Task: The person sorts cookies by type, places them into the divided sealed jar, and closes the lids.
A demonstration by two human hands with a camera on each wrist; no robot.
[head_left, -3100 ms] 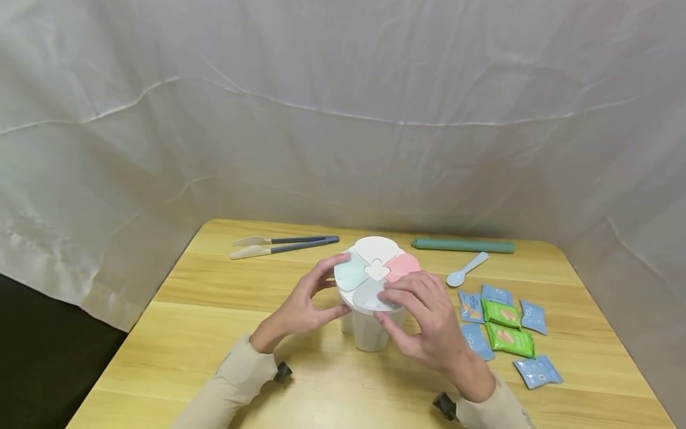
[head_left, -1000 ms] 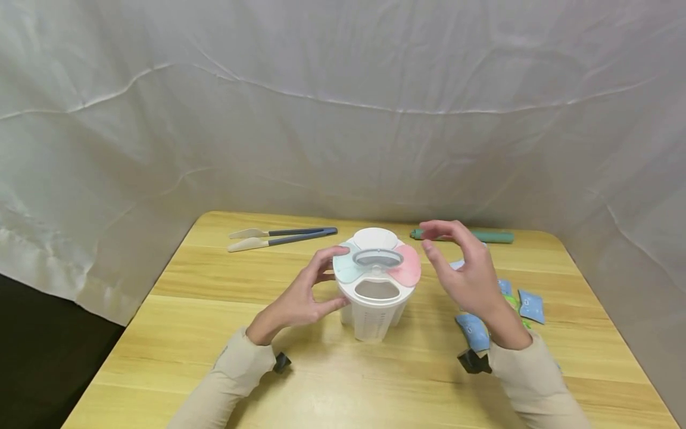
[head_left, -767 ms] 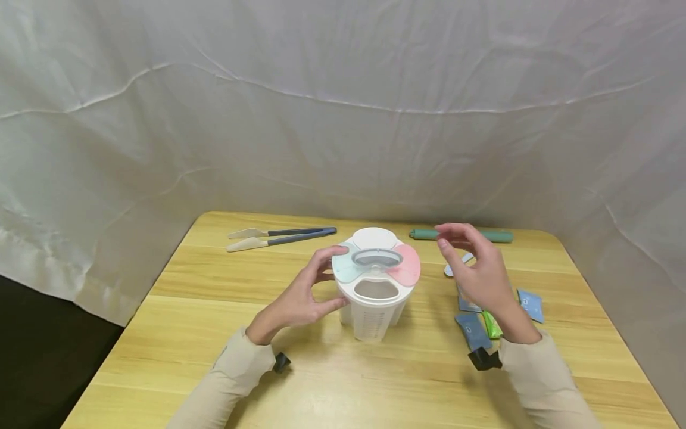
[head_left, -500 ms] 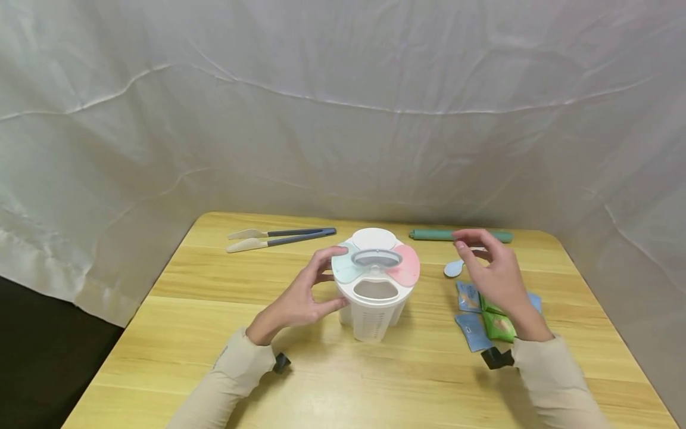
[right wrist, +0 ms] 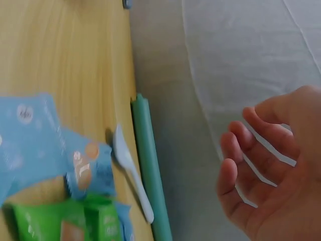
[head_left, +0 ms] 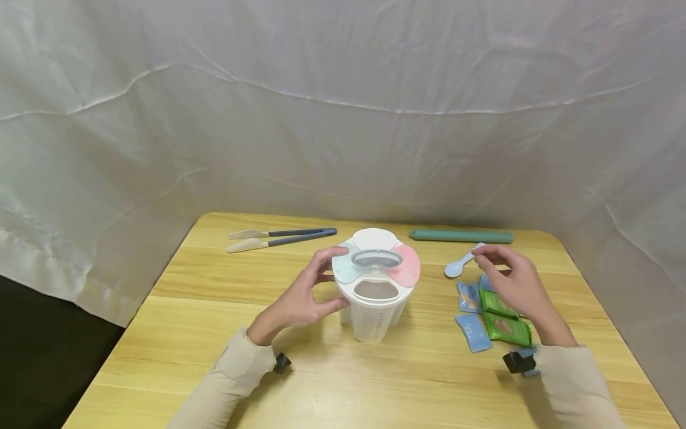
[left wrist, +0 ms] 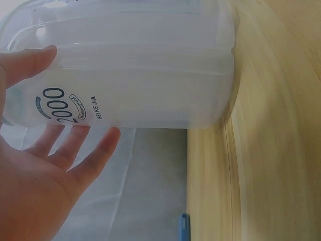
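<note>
A divided storage canister (head_left: 371, 325) stands upright on the table, its translucent wall (left wrist: 150, 90) filling the left wrist view. Of its petal lids, the white, mint and pink (head_left: 405, 266) ones lie flat, while the grey lid (head_left: 377, 258) is tipped up above an uncovered front opening (head_left: 377, 289). My left hand (head_left: 308, 298) grips the canister's left side, thumb in front and fingers behind. Holding nothing, my right hand (head_left: 517, 289) hovers with loosely curled fingers above the snack packets, near a spoon (head_left: 455, 269). Blue packets (head_left: 474, 332) and green packets (head_left: 506, 329) lie below it, partly hidden by the arm.
Tongs (head_left: 284, 239) with dark handles lie at the back left. A green tube (head_left: 462, 236) lies along the back edge, beyond the spoon. Pale cloth (head_left: 343, 119) hangs behind the table (head_left: 214, 298) and at both sides.
The right hand has left the grey lid, which now stands raised where it lay flat, and has moved right over the packets. The left hand keeps its grip on the canister.
</note>
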